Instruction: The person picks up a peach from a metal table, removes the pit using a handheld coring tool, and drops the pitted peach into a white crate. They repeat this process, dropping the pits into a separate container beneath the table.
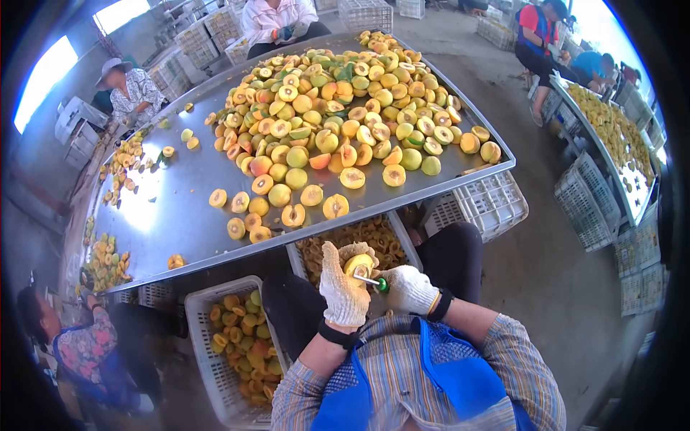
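My left hand [345, 287], in a stained white knit glove, holds a halved yellow fruit [359, 266] with its cut face toward my right. In my gloved right hand [410, 289] is a small tool with a green handle [382, 285]. Its thin metal shaft reaches the cut face of the fruit. Both hands are over a crate of fruit pieces [388, 241] between my knees. Beyond them, a metal table [180, 208] bears a large heap of halved fruit [309, 122].
A white crate [201, 345] of halved fruit stands left of my legs. An upturned white crate [496, 205] is under the table's right corner. Co-workers sit at the far side and left; others work at a second table [636, 208] on the right.
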`<state>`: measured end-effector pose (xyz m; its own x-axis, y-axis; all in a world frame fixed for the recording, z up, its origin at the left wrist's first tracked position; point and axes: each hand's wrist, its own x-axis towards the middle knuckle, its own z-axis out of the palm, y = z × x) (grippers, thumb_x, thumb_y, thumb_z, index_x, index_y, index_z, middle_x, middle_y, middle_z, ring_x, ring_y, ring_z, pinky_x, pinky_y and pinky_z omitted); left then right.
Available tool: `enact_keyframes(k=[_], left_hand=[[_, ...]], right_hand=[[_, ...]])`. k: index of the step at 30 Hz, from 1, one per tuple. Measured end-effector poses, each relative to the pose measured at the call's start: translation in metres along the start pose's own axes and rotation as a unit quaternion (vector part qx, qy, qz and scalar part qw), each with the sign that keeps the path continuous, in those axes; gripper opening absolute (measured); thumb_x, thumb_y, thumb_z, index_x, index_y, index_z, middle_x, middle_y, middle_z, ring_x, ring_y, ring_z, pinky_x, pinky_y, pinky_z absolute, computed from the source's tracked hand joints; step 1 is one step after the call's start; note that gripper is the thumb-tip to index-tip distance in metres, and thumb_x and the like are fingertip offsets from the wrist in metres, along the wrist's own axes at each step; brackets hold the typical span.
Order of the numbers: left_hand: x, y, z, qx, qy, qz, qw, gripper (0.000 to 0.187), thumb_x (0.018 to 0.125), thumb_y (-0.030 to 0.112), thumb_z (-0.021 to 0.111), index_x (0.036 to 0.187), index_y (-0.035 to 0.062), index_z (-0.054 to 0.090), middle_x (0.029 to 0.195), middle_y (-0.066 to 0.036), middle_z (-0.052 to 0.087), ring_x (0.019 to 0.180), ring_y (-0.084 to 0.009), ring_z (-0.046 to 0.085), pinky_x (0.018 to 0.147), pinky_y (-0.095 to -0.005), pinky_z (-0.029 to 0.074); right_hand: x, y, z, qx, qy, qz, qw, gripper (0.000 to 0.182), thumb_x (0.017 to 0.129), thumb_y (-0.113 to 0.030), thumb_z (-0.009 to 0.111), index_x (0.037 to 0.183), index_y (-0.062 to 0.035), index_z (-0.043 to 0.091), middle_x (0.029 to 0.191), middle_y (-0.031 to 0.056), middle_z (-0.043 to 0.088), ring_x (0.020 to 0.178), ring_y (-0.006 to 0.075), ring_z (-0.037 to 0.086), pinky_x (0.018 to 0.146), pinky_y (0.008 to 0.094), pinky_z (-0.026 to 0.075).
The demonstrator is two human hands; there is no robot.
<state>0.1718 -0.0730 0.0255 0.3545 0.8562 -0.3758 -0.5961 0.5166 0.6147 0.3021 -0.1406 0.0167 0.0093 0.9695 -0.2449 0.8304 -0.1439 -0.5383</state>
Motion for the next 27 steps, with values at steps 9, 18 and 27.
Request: enact_keyframes(k=[9,18,27], left_hand=[[0.000,0.011,0.009,0.195,-0.008,0.074,0.978,0.071,0.099,0.063,0.038,0.076,0.0013,0.065,0.072,-0.017,0.066,0.069,-0.0287,0.066,0.063,-0.0377,0.053],[0.024,0.010,-0.009,-0.090,-0.294,-0.067,0.949,0.073,0.099,0.063,0.036,0.067,0.0031,0.064,0.070,-0.021,0.063,0.067,-0.0366,0.062,0.057,-0.0435,0.050],[0.015,0.113,-0.114,0.468,0.258,0.256,0.806,0.042,0.094,0.045,0.060,0.095,0.0042,0.068,0.080,-0.018,0.068,0.076,-0.0329,0.066,0.070,-0.0459,0.055]], right_hand=[[0.007,0.005,-0.008,0.034,-0.028,-0.057,0.997,0.023,0.079,-0.018,0.064,0.099,-0.0089,0.073,0.074,0.0161,0.068,0.070,0.0341,0.068,0.065,0.0431,0.055],[0.004,0.003,-0.001,0.471,-0.326,-0.063,0.817,0.029,0.082,-0.013,0.073,0.108,-0.0021,0.074,0.091,0.0054,0.074,0.068,0.0108,0.063,0.064,0.0272,0.051],[0.028,0.004,-0.028,0.158,-0.159,0.087,0.971,0.036,0.086,-0.036,0.067,0.104,-0.0048,0.070,0.081,0.0127,0.071,0.069,0.0242,0.068,0.064,0.0343,0.053]])
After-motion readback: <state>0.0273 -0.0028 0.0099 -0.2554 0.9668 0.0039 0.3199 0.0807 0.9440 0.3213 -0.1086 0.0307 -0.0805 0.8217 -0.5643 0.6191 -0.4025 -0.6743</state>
